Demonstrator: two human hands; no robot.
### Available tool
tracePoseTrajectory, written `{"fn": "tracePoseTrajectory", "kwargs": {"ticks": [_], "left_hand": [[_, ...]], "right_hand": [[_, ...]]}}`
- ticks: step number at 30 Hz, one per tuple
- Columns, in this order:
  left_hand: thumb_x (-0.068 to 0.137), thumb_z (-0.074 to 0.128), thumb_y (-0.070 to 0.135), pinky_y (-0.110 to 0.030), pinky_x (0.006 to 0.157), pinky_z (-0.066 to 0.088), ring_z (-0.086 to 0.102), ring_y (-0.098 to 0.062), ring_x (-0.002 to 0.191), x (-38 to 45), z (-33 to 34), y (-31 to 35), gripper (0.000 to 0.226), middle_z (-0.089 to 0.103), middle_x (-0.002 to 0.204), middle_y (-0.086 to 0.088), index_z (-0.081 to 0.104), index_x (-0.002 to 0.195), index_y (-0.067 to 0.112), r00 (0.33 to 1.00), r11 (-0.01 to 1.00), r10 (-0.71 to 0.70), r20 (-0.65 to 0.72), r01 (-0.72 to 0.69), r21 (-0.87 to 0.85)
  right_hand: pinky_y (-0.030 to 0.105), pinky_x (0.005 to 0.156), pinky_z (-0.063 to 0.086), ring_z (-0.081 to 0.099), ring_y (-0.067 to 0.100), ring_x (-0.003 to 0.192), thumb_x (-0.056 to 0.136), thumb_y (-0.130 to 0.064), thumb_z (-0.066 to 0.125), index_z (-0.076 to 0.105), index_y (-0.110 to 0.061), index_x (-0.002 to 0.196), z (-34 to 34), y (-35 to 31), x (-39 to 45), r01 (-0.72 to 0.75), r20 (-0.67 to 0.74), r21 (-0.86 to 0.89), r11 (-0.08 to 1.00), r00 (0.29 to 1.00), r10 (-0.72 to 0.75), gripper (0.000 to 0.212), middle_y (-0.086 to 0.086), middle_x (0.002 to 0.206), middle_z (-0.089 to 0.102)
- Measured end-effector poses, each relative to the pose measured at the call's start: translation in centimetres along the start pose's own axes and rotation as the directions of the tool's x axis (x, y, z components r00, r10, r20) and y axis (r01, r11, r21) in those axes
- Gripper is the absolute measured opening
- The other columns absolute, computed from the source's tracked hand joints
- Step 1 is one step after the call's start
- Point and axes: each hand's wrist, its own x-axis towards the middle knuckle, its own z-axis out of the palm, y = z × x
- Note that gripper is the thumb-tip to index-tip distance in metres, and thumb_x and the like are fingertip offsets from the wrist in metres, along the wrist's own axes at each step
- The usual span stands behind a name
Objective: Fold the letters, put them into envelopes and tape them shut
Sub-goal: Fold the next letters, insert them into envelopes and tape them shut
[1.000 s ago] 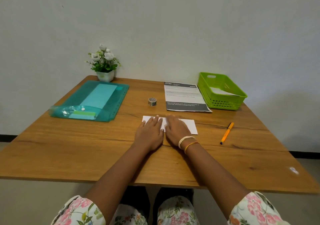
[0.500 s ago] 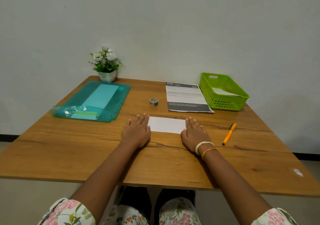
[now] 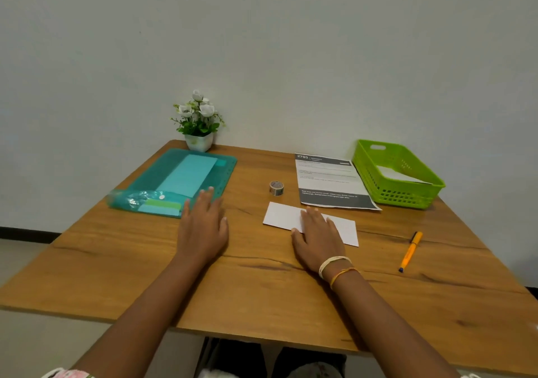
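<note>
A folded white letter (image 3: 282, 216) lies flat on the wooden table (image 3: 262, 284), near its middle. My right hand (image 3: 318, 237) rests palm down on the letter with its fingers spread. My left hand (image 3: 203, 226) is flat and open, apart from the letter, its fingertips at the near edge of a teal plastic folder (image 3: 186, 173) that holds pale envelopes. A small roll of tape (image 3: 276, 187) stands behind the letter. An unfolded printed letter (image 3: 332, 181) lies at the back right.
A green basket (image 3: 398, 173) with a white paper inside stands at the far right. An orange pen (image 3: 410, 251) lies right of the folded letter. A potted white-flower plant (image 3: 199, 127) stands by the wall.
My left hand has left the folded letter and moved left to the folder's edge. My right hand has slid from the letter's right end onto its middle.
</note>
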Motion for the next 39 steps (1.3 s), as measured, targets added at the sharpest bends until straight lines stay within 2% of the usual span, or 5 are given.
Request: {"fn": "tracePoseTrajectory", "kwargs": {"ticks": [6,12,19,35,39], "left_hand": [[0.096,0.034,0.051,-0.051,0.114,0.021,0.022,-0.041,0.142,0.2,-0.2,-2.3,0.068,0.022,0.154,-0.027,0.024,0.150,0.011,0.938,0.961,-0.272,0.213,0.256,0.102],[0.097,0.040,0.025,-0.041,0.094,0.044,0.055,-0.030,0.114,0.0,-0.6,1.2,0.032,0.058,0.125,-0.013,0.055,0.122,0.010,0.990,0.975,-0.012,0.140,0.043,-0.220],[0.089,0.051,0.007,-0.034,0.088,0.047,0.059,-0.021,0.108,1.6,-1.9,-3.8,0.032,0.066,0.121,-0.005,0.066,0.117,0.015,0.980,0.945,-0.167,-0.108,0.128,-0.300],[0.092,0.058,0.042,-0.039,0.109,0.035,0.043,-0.022,0.130,4.8,-2.2,-10.2,0.040,0.040,0.150,-0.001,0.063,0.127,0.025,0.833,0.648,-0.078,0.548,0.460,-0.607],[0.078,0.078,0.029,-0.040,0.116,0.027,0.026,-0.024,0.142,5.0,-2.5,-10.7,0.065,0.023,0.158,0.001,0.051,0.137,0.031,0.778,0.832,0.018,0.628,0.337,-0.441]], "right_hand": [[0.037,0.105,0.037,0.046,0.026,0.127,0.091,-0.032,0.050,0.047,-0.016,0.133,0.3,-8.6,2.0,0.154,-0.016,0.240,0.958,0.988,-0.155,0.044,0.007,0.137,0.051],[0.041,0.107,0.038,0.047,0.027,0.126,0.095,-0.022,0.045,0.047,-0.015,0.136,0.2,-13.0,5.7,0.154,0.055,0.307,0.939,0.982,-0.179,0.042,0.009,0.140,0.050],[0.045,0.112,0.029,0.040,0.025,0.133,0.091,-0.037,0.056,0.038,-0.022,0.142,0.6,-13.5,9.1,0.245,0.250,0.111,0.963,0.931,-0.266,0.055,0.004,0.145,0.044],[0.037,0.070,0.052,0.058,0.024,0.085,0.079,-0.009,0.062,0.053,-0.023,0.087,0.5,-12.6,4.3,0.577,0.061,0.096,0.811,0.810,-0.584,0.018,0.001,0.094,0.061],[0.033,0.076,0.053,0.057,0.018,0.091,0.077,-0.014,0.058,0.058,-0.023,0.098,1.1,-11.3,2.6,0.536,0.048,0.192,0.822,0.832,-0.553,0.023,-0.002,0.104,0.062]]}}
